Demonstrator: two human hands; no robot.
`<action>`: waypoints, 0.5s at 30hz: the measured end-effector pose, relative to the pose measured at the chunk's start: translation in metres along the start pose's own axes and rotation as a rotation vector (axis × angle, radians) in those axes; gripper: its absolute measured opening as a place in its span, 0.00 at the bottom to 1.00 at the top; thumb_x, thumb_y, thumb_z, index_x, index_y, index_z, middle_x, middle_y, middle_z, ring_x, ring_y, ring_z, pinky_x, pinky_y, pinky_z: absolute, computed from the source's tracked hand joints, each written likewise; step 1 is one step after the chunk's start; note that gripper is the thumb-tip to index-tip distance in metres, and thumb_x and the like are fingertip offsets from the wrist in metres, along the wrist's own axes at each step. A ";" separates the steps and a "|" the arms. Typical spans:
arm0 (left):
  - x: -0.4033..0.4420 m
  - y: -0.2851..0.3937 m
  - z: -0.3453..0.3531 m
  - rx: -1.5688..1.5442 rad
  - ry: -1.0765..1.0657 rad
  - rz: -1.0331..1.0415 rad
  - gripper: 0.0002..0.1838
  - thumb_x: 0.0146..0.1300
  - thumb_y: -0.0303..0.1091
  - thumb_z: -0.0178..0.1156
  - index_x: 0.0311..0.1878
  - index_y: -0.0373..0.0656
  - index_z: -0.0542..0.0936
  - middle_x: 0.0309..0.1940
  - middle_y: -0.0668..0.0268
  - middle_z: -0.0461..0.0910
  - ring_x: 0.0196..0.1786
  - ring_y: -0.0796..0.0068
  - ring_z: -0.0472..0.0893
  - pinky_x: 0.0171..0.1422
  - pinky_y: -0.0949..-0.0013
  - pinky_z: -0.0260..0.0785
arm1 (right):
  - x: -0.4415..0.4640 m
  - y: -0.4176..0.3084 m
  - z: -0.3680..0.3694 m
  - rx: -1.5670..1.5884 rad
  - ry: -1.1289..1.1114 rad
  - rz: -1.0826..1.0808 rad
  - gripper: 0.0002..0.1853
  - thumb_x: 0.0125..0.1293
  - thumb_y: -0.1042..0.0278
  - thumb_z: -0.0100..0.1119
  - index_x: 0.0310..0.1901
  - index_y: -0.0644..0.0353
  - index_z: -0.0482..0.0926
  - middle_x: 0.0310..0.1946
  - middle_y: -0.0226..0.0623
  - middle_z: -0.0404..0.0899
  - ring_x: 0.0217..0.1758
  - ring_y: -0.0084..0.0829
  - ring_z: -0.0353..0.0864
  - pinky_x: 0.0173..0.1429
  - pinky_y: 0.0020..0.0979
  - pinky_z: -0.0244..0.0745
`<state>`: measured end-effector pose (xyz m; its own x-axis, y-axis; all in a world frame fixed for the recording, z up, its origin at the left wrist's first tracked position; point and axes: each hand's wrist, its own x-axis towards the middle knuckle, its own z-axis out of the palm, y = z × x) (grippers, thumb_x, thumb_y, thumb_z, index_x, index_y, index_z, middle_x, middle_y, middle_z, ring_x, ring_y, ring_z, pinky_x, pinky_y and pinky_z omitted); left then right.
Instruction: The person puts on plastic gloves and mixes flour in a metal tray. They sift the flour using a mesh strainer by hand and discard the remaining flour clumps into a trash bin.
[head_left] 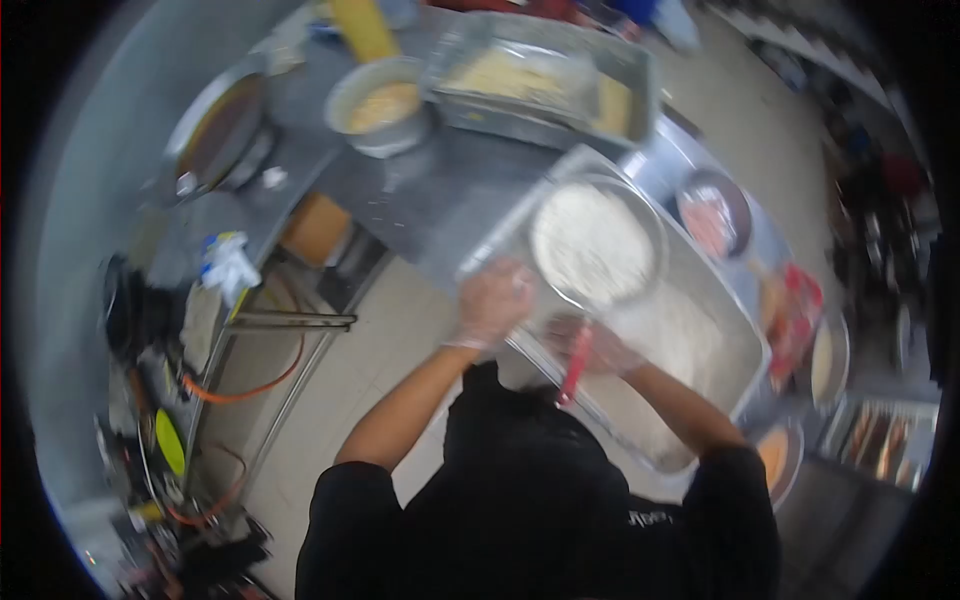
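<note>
A round sieve (595,243) heaped with white flour-like powder sits over a large metal tray (745,350). More powder (665,335) lies spread in the tray. My right hand (610,352), in a clear plastic glove, is closed around the sieve's red handle (573,368) from below; its fingers are partly hidden. My left hand (497,302), also gloved, is curled like a fist at the tray's near left edge, just left of the sieve. Blur hides whether anything is inside it.
Beyond the tray stand a metal pot (385,135) and a deep rectangular pan (470,118) with pale pieces. A bowl of pink food (712,215) is at right. A large wok-like pan (222,135) stands left. An orange hose (250,395) hangs by the left table.
</note>
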<state>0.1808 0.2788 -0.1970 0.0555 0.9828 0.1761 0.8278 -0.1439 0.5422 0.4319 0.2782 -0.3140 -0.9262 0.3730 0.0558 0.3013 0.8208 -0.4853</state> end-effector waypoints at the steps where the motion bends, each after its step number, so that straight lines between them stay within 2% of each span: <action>1: 0.003 -0.003 -0.002 0.004 0.053 0.025 0.10 0.57 0.41 0.57 0.35 0.46 0.81 0.40 0.61 0.81 0.38 0.59 0.82 0.42 0.57 0.74 | 0.006 0.003 -0.020 -0.135 -0.041 -0.023 0.22 0.69 0.60 0.47 0.61 0.61 0.68 0.58 0.45 0.72 0.63 0.39 0.69 0.65 0.37 0.65; 2: -0.001 -0.002 0.000 0.002 0.096 0.041 0.11 0.58 0.41 0.56 0.35 0.46 0.81 0.38 0.61 0.81 0.38 0.59 0.81 0.42 0.57 0.74 | 0.009 0.004 -0.032 -0.189 -0.059 -0.021 0.22 0.69 0.60 0.47 0.61 0.61 0.68 0.58 0.45 0.72 0.63 0.39 0.69 0.65 0.37 0.65; 4: -0.002 -0.003 0.008 -0.004 0.242 0.062 0.08 0.56 0.39 0.57 0.31 0.45 0.80 0.32 0.62 0.80 0.32 0.58 0.80 0.35 0.58 0.72 | 0.023 0.008 -0.050 -0.206 -0.049 0.032 0.22 0.69 0.60 0.47 0.61 0.61 0.69 0.57 0.45 0.72 0.62 0.39 0.70 0.64 0.37 0.65; 7: -0.005 0.006 -0.009 -0.030 0.105 0.004 0.11 0.58 0.40 0.55 0.33 0.44 0.81 0.35 0.59 0.80 0.35 0.58 0.81 0.38 0.57 0.72 | 0.042 0.009 -0.060 -0.207 -0.013 0.104 0.22 0.68 0.60 0.48 0.60 0.61 0.69 0.56 0.45 0.72 0.62 0.40 0.70 0.63 0.38 0.65; 10: -0.008 -0.003 0.002 -0.058 0.154 0.039 0.12 0.60 0.41 0.53 0.35 0.43 0.81 0.36 0.55 0.80 0.37 0.55 0.80 0.41 0.55 0.72 | 0.053 0.010 -0.065 -0.213 0.025 0.149 0.22 0.68 0.60 0.48 0.60 0.61 0.69 0.55 0.45 0.73 0.61 0.40 0.70 0.62 0.38 0.66; 12: -0.009 0.000 -0.006 -0.181 0.064 -0.031 0.13 0.61 0.41 0.52 0.35 0.42 0.80 0.36 0.54 0.80 0.39 0.53 0.80 0.43 0.53 0.71 | 0.062 0.011 -0.067 -0.207 0.052 0.158 0.22 0.68 0.60 0.49 0.59 0.61 0.70 0.55 0.45 0.73 0.60 0.41 0.70 0.62 0.39 0.66; 13: -0.012 0.008 -0.018 -0.207 0.071 -0.090 0.13 0.59 0.40 0.52 0.33 0.41 0.80 0.35 0.54 0.79 0.38 0.52 0.79 0.43 0.53 0.71 | 0.070 0.011 -0.067 -0.194 0.068 0.150 0.22 0.67 0.60 0.49 0.59 0.61 0.70 0.54 0.45 0.73 0.60 0.41 0.70 0.62 0.39 0.66; 14: -0.008 -0.001 0.001 -0.268 0.062 -0.089 0.11 0.56 0.38 0.53 0.31 0.41 0.79 0.32 0.55 0.78 0.36 0.52 0.78 0.42 0.53 0.71 | 0.078 0.011 -0.067 -0.183 0.085 0.146 0.22 0.67 0.60 0.49 0.59 0.62 0.70 0.54 0.46 0.73 0.59 0.41 0.70 0.61 0.39 0.66; 15: -0.008 -0.006 0.009 -0.200 0.138 -0.016 0.09 0.52 0.37 0.55 0.27 0.41 0.77 0.29 0.56 0.76 0.34 0.53 0.77 0.39 0.53 0.70 | 0.088 0.012 -0.067 -0.174 0.097 0.143 0.22 0.67 0.60 0.49 0.58 0.62 0.70 0.54 0.46 0.73 0.59 0.41 0.71 0.61 0.39 0.66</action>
<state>0.1804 0.2723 -0.2088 -0.0448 0.9619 0.2695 0.7002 -0.1622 0.6953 0.3695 0.3499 -0.2562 -0.8476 0.5238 0.0850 0.4704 0.8157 -0.3367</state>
